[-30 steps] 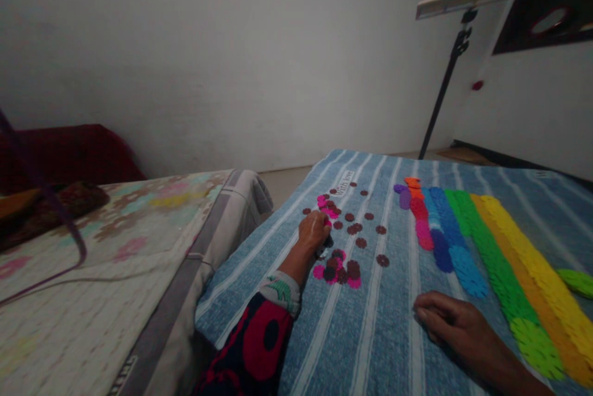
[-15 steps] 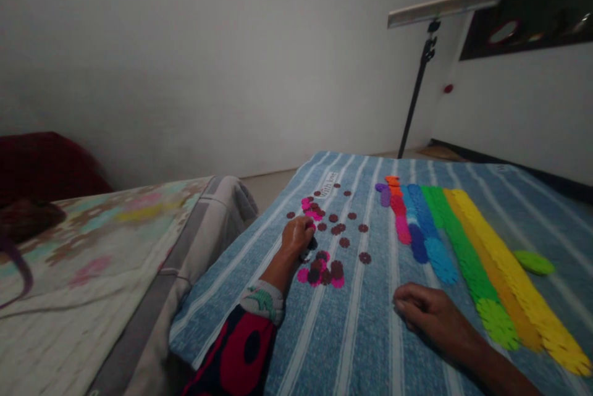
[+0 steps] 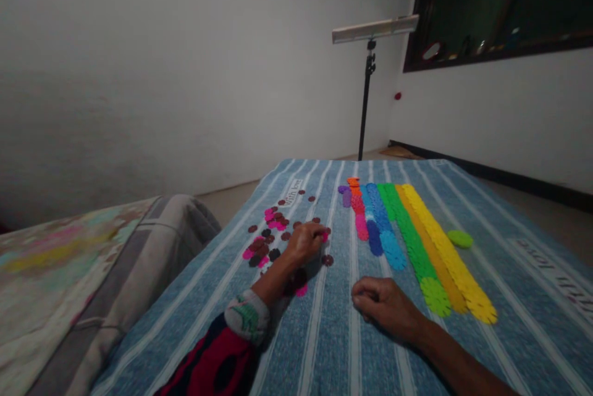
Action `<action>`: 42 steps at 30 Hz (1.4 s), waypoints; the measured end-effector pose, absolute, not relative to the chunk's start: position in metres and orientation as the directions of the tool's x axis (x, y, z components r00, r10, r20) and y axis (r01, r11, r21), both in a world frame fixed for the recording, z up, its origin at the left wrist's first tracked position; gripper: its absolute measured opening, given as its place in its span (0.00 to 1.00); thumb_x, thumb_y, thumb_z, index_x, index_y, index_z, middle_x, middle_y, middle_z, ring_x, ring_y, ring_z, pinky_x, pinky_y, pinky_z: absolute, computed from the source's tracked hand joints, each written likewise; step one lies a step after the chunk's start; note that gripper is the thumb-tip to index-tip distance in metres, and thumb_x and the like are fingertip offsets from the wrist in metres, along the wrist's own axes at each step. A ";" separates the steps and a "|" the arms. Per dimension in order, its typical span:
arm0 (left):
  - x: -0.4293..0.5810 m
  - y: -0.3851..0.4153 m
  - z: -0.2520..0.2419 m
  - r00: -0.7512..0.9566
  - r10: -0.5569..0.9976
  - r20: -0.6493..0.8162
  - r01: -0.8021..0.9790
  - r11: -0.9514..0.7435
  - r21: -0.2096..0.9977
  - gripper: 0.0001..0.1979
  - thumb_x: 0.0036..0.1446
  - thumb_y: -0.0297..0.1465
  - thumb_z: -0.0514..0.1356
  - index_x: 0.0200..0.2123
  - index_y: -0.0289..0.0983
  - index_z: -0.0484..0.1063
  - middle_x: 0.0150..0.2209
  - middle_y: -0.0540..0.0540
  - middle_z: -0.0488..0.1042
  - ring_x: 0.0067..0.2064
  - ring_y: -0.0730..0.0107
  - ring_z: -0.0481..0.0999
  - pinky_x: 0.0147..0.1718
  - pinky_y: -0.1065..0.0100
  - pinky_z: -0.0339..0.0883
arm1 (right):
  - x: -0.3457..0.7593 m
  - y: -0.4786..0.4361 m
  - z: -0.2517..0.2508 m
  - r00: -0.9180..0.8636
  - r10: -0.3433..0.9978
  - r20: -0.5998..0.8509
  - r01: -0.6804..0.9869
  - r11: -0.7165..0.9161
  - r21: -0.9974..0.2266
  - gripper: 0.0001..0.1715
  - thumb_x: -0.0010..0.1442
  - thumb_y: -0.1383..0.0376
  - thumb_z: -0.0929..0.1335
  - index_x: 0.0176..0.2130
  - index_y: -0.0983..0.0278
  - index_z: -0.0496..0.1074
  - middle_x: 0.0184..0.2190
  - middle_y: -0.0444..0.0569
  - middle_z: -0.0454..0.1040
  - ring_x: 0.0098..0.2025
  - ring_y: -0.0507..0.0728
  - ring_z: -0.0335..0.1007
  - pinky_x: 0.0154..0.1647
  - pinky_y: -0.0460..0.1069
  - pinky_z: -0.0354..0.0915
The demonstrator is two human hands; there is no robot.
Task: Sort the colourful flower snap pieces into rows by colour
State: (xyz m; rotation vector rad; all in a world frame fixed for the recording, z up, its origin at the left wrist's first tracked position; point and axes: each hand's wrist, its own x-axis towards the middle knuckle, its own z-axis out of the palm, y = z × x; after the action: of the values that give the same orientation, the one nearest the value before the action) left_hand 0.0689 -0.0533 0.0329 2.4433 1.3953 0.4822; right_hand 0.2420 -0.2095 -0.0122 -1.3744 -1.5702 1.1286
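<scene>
My left hand [image 3: 306, 243] reaches over scattered brown, black and pink notched discs, its fingers pinched at a pink notched disc [image 3: 325, 235]. A brown disc [image 3: 327, 260] lies just below those fingertips. Left of the hand is a loose heap with a black disc [image 3: 274, 254] and brown and pink ones. My right hand [image 3: 389, 304] rests on the cloth with its fingers curled closed; whatever may be inside is hidden. Beyond it lie overlapping rows of discs sorted by colour, among them a green row [image 3: 410, 238] and a yellow row [image 3: 445, 251].
A blue striped cloth [image 3: 319, 346] covers the surface. A round lime-green piece [image 3: 460, 238] lies right of the yellow row. To the left is a patterned padded cover [image 3: 115, 248]. A black stand [image 3: 365, 105] with a light bar rises behind, near the wall.
My left hand has moved right from the heap and now pinches a pink disc. The view has turned right; my right hand stays curled on the cloth.
</scene>
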 end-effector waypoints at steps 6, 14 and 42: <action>0.142 -0.057 0.018 0.677 0.709 0.196 0.582 -0.680 0.446 0.16 0.51 0.21 0.55 0.41 0.37 0.77 0.42 0.46 0.79 0.46 0.66 0.75 0.49 0.68 0.65 | 0.243 -0.208 -0.014 -0.153 0.988 0.012 0.316 0.061 -0.947 0.05 0.54 0.68 0.64 0.29 0.64 0.71 0.15 0.36 0.62 0.19 0.48 0.60 0.22 0.42 0.55; 0.170 -0.058 0.003 0.627 0.750 0.208 0.665 -0.655 0.358 0.13 0.52 0.23 0.53 0.35 0.35 0.76 0.36 0.42 0.78 0.39 0.64 0.74 0.41 0.66 0.66 | 0.242 -0.207 -0.010 -0.149 0.989 0.016 0.308 0.062 -0.950 0.05 0.52 0.69 0.64 0.28 0.64 0.71 0.15 0.37 0.63 0.19 0.49 0.62 0.23 0.43 0.57; 0.148 -0.071 -0.018 0.558 0.779 0.285 0.700 -0.627 0.342 0.13 0.57 0.31 0.56 0.46 0.36 0.72 0.43 0.42 0.76 0.44 0.62 0.74 0.45 0.65 0.66 | 0.242 -0.212 -0.009 -0.163 0.986 -0.016 0.323 0.038 -0.945 0.06 0.54 0.66 0.64 0.28 0.64 0.69 0.16 0.37 0.61 0.20 0.49 0.59 0.23 0.44 0.55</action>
State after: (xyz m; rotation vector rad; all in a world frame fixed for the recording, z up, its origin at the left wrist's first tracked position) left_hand 0.1484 -0.0712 -0.0184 2.6013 1.2494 0.6169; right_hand 0.2419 -0.2123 -0.0086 -1.3594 -1.5845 1.1465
